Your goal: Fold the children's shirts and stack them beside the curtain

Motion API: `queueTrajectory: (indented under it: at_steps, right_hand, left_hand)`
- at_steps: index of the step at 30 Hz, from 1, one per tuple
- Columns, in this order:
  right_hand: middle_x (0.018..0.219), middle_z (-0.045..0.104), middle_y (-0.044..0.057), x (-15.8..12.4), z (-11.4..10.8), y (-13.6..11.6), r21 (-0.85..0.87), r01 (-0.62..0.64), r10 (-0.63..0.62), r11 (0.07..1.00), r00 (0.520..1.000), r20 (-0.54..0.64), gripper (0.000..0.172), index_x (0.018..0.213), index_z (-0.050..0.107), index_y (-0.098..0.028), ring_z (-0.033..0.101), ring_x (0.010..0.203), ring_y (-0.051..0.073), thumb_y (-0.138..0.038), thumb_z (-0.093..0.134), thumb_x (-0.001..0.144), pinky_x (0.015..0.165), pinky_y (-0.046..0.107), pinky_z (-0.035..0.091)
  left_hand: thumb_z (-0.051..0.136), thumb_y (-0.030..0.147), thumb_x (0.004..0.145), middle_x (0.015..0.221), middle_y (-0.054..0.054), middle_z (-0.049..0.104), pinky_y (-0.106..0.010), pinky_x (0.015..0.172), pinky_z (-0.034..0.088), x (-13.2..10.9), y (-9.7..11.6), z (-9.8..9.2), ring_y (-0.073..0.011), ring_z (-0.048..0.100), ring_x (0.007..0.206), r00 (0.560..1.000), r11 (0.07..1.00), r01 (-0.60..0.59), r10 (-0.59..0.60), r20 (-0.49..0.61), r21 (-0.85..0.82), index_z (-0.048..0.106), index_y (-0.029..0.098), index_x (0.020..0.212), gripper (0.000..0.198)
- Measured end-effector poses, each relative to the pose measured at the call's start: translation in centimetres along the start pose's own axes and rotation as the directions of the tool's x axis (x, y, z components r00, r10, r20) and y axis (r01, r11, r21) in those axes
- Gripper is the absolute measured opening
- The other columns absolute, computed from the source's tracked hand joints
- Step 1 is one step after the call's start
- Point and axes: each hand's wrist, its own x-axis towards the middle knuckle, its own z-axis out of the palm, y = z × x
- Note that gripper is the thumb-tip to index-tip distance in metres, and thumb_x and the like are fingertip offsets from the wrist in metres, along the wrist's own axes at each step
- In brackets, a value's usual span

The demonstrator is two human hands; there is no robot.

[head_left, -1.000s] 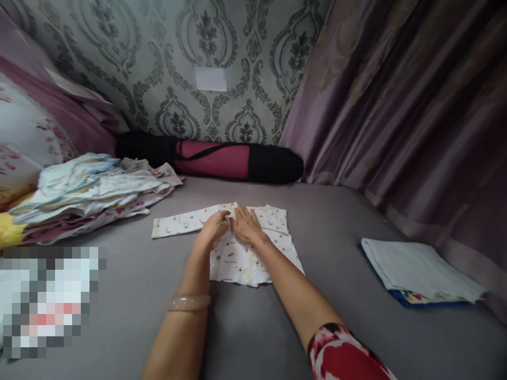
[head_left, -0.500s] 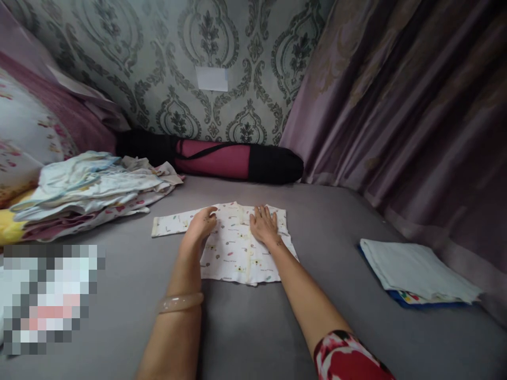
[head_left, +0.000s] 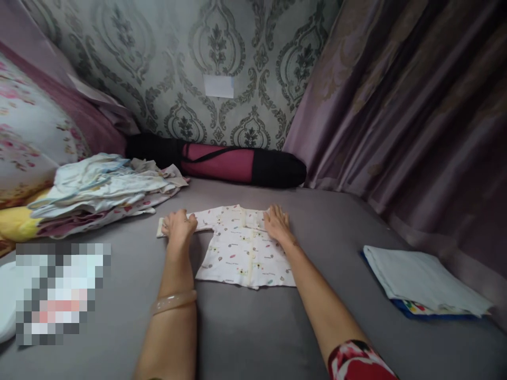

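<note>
A small white baby shirt (head_left: 232, 250) with a tiny print and a pale yellow front placket lies spread on the grey bed sheet. Its left sleeve sticks out sideways, while the right one is folded across the chest. My left hand (head_left: 180, 226) is at that outstretched sleeve near the cuff, its fingers curled down on the fabric; the fingertips are partly hidden. On the shirt's right shoulder edge rests my right hand (head_left: 278, 222), fingers extended over the folded sleeve.
A heap of light clothes (head_left: 103, 182) lies at the left beside a floral pillow (head_left: 35, 126). A black and pink long bag (head_left: 222, 162) lies along the wall. Folded pale cloth (head_left: 423, 277) sits at the right near the purple curtain (head_left: 376, 105). A blurred patch covers something at lower left.
My left hand has moved left from the shirt's body to the outstretched sleeve near its cuff. My right hand has slid right to the shirt's edge. The view has shifted slightly.
</note>
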Motion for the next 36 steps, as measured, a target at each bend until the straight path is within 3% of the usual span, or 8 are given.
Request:
queueTrajectory:
  at_steps: [7,12,16,20,26,30,33,36]
  right_hand:
    - [0.156,0.022,0.018,-0.2,1.0,2.4,-0.124,-0.051,0.046,0.991,0.998,-0.037,0.065,0.148,0.027,-0.001,0.014,0.144,0.027,-0.043,0.020,0.099,0.116,0.041,0.009]
    - [0.155,0.023,0.018,0.0,1.4,2.5,-0.130,-0.038,0.036,0.991,0.999,-0.014,0.067,0.148,0.026,0.001,0.015,0.144,0.028,-0.044,0.018,0.098,0.115,0.040,0.013]
    - [0.155,0.023,0.019,0.3,1.3,2.6,-0.129,-0.045,0.046,0.991,0.999,0.000,0.067,0.148,0.026,0.001,0.015,0.144,0.029,-0.044,0.018,0.098,0.115,0.041,0.013]
    - [0.155,0.023,0.019,0.5,1.4,2.7,-0.142,-0.043,0.045,0.989,0.999,0.007,0.067,0.147,0.026,0.001,0.016,0.144,0.030,-0.043,0.019,0.097,0.115,0.041,0.014]
    - [0.154,0.026,0.018,1.0,1.7,2.8,-0.168,-0.041,0.042,0.985,0.999,0.002,0.067,0.147,0.028,0.001,0.016,0.144,0.031,-0.043,0.018,0.097,0.115,0.042,0.016]
    - [0.152,0.029,0.019,1.1,1.1,2.5,-0.171,-0.045,0.047,0.984,0.999,0.009,0.065,0.145,0.032,0.000,0.021,0.142,0.031,-0.042,0.023,0.097,0.114,0.043,0.020]
    - [0.152,0.030,0.021,0.8,0.5,1.2,-0.178,-0.001,-0.010,0.984,0.998,-0.059,0.061,0.144,0.034,-0.001,0.021,0.142,0.032,-0.038,0.026,0.096,0.114,0.048,0.016]
    - [0.152,0.031,0.019,0.2,0.4,-1.6,-0.129,0.161,-0.173,0.979,0.981,-0.088,0.057,0.144,0.035,-0.003,0.021,0.143,0.029,-0.032,0.023,0.097,0.115,0.048,0.013]
  left_hand:
    - [0.051,0.039,0.082,0.133,-0.025,0.044,-0.050,0.102,0.033,0.1,-0.3,0.0,-0.0382,0.034,0.131,0.937,0.946,0.323,-0.324,-0.129,-0.033,0.058,0.010,0.113,0.043]
    - [0.057,0.037,0.079,0.131,-0.026,0.045,-0.047,0.099,0.036,0.0,-0.4,0.1,-0.0369,0.040,0.125,0.909,0.923,0.377,-0.385,-0.160,-0.083,0.050,0.007,0.122,0.053]
    - [0.055,0.032,0.080,0.130,-0.026,0.047,-0.046,0.098,0.037,0.2,-0.9,0.0,-0.0369,0.042,0.123,0.891,0.913,0.399,-0.408,-0.197,-0.089,0.050,0.006,0.121,0.049]
    - [0.053,0.025,0.082,0.131,-0.025,0.048,-0.045,0.097,0.038,0.9,-1.6,-0.3,-0.0365,0.042,0.125,0.884,0.898,0.425,-0.439,-0.161,-0.115,0.052,0.007,0.120,0.043]
    - [0.051,0.018,0.081,0.130,-0.024,0.054,-0.045,0.098,0.036,1.4,-2.0,-0.5,-0.0363,0.046,0.124,0.892,0.894,0.422,-0.439,-0.105,-0.154,0.055,0.009,0.118,0.038]
    - [0.049,0.022,0.082,0.118,-0.020,0.063,-0.044,0.092,0.038,1.5,-2.1,-0.7,-0.0360,0.054,0.115,0.924,0.912,0.362,-0.378,-0.057,-0.193,0.063,0.015,0.106,0.028]
    - [0.051,0.029,0.081,0.100,-0.017,0.069,-0.038,0.079,0.042,2.0,-2.3,-0.9,-0.0331,0.061,0.100,0.954,0.924,0.271,-0.295,-0.050,-0.270,0.066,0.018,0.089,0.020]
    - [0.053,0.032,0.077,0.068,-0.009,0.063,-0.030,0.063,0.038,2.7,-2.4,-1.0,-0.0270,0.062,0.079,0.985,0.890,0.122,-0.164,-0.057,-0.439,0.060,0.019,0.066,0.019]
